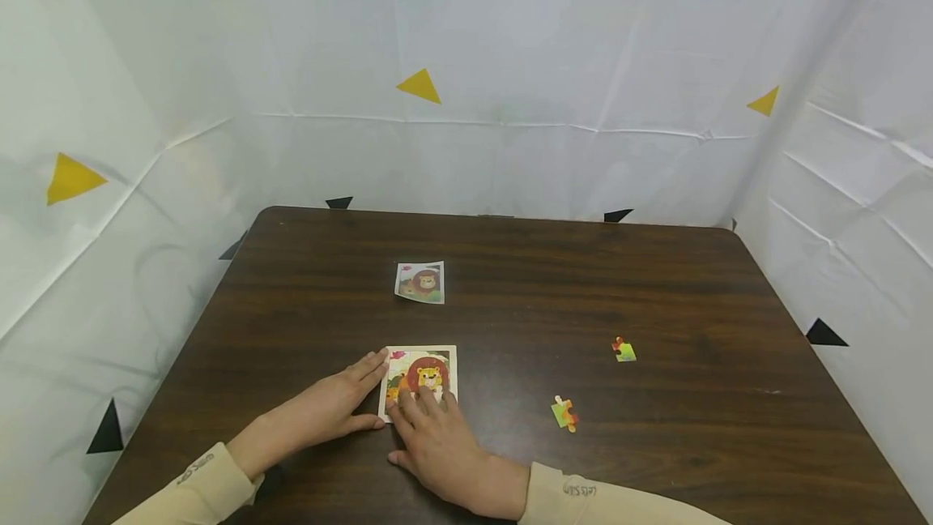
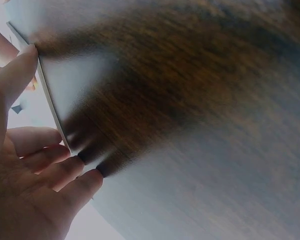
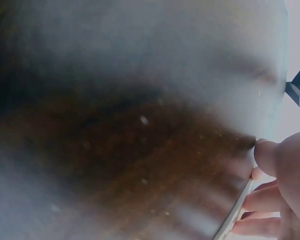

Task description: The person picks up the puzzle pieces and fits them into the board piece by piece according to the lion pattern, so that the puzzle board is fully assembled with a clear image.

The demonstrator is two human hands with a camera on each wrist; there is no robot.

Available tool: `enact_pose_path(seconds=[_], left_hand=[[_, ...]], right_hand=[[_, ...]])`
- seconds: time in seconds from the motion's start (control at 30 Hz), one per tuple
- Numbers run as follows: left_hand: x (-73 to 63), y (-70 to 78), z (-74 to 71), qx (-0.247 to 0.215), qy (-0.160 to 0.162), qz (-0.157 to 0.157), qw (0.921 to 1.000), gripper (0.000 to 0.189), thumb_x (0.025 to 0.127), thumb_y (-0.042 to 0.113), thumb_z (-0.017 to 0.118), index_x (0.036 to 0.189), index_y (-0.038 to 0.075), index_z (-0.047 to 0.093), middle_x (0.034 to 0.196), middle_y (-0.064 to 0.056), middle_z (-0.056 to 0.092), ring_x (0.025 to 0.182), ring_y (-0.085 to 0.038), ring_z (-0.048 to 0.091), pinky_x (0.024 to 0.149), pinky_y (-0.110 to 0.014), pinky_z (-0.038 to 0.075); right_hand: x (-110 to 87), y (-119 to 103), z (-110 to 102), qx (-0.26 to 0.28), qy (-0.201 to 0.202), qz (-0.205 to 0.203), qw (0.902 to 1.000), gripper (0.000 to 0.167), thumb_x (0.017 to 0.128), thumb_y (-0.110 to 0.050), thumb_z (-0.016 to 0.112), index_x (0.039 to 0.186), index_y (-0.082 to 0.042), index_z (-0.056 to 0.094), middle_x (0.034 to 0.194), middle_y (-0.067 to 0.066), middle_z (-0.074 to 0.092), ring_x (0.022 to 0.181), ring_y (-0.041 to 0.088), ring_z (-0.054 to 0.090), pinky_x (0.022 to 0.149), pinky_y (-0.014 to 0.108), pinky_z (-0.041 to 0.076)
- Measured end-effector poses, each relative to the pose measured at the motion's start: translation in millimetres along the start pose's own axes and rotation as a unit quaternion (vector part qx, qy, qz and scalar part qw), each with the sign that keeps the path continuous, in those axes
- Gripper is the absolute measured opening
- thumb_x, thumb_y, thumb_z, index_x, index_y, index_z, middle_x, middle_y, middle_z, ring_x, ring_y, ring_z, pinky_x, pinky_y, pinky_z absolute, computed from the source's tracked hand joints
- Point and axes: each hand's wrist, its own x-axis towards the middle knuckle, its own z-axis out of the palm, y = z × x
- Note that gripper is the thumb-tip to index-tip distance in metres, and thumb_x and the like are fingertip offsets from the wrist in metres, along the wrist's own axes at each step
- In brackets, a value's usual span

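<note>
A small lion jigsaw puzzle lies flat on the dark table, inside a pale tray. Along the tray's left side rest the fingers of my left hand, fairly straight, with the thumb near the lower left corner. My right hand lays its extended fingers over the lower part of the puzzle and hides what is under them. The left wrist view shows the tray's thin edge touched by thumb and fingertips. In the right wrist view, fingers lie at the tray's edge too.
Two loose jigsaw pieces lie to the right: a green and orange piece and a green and red piece farther back. Behind the tray is a paper picture of the same lion. White sheeting rises beyond the table.
</note>
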Motion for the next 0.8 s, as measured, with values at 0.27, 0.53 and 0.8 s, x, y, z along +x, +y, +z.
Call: enact_pose_path(seconds=[0.27, 0.53, 0.8], left_hand=[[0.6, -0.1, -0.2, -0.005, 0.001, 0.000, 1.0000, 0.078, 0.088, 0.040, 0.069, 0.141, -0.009, 0.040, 0.151, -0.025, 0.030, 0.133, -0.041, 0.039, 0.099, -0.051, 0.045], [2.1, -1.3, 0.3, 0.013, 0.009, 0.001, 0.9999, 0.080, 0.087, 0.042, 0.069, 0.141, -0.009, 0.040, 0.151, -0.025, 0.030, 0.132, -0.041, 0.040, 0.097, -0.050, 0.047], [-0.1, -1.8, 1.7, -0.004, -0.001, -0.001, 1.0000, 0.081, 0.089, 0.044, 0.066, 0.143, -0.009, 0.036, 0.152, -0.025, 0.028, 0.133, -0.041, 0.038, 0.098, -0.051, 0.045]], right_hand=[[3.8, -1.6, -3.7, -0.050, -0.009, -0.008, 0.9987, 0.064, 0.094, -0.065, 0.037, 0.137, -0.021, 0.054, 0.137, 0.002, 0.050, 0.123, 0.025, 0.046, 0.095, 0.047, 0.046], [2.6, -0.1, -6.6, -0.094, -0.006, -0.018, 0.9954, 0.067, 0.093, -0.068, 0.032, 0.138, -0.022, 0.053, 0.137, 0.001, 0.049, 0.119, 0.024, 0.046, 0.094, 0.045, 0.046], [-2.7, 2.3, -4.7, -0.034, -0.008, -0.020, 0.9992, 0.067, 0.096, -0.065, 0.030, 0.142, -0.020, 0.048, 0.142, 0.003, 0.045, 0.124, 0.025, 0.044, 0.088, 0.042, 0.047]])
